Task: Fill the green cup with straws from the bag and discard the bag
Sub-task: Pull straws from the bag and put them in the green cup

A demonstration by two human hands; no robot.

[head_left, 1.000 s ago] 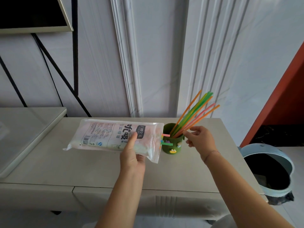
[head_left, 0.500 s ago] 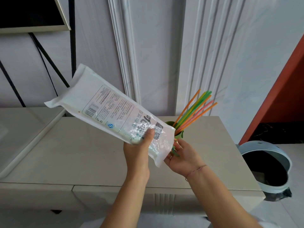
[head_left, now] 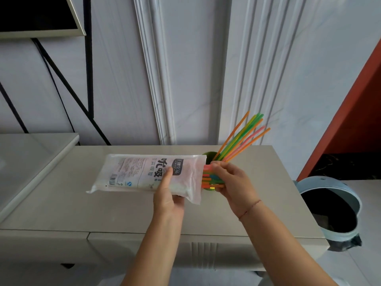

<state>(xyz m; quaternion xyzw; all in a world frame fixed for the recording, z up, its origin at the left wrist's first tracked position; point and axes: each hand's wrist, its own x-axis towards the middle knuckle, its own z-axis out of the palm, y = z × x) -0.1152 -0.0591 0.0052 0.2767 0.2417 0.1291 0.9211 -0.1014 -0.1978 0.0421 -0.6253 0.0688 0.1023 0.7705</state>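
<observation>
My left hand (head_left: 167,195) grips a white printed plastic bag (head_left: 142,172), held level above the cabinet top with its open end to the right. Coloured straw ends (head_left: 208,179) stick out of that opening, and my right hand (head_left: 233,182) pinches them. Just behind my right hand stands the green cup (head_left: 209,156), mostly hidden, with several orange, green and pink straws (head_left: 243,139) leaning up and to the right.
A beige cabinet top (head_left: 123,211) carries the cup. A pale blue waste bin (head_left: 329,207) with a black liner stands on the floor at the right. A lower glass-topped surface (head_left: 31,162) lies to the left. A white panelled wall is behind.
The bag was tilted up to the left half a second ago and is level again now. My right hand moved from beneath the bag's mouth to gripping the straw ends sticking out.
</observation>
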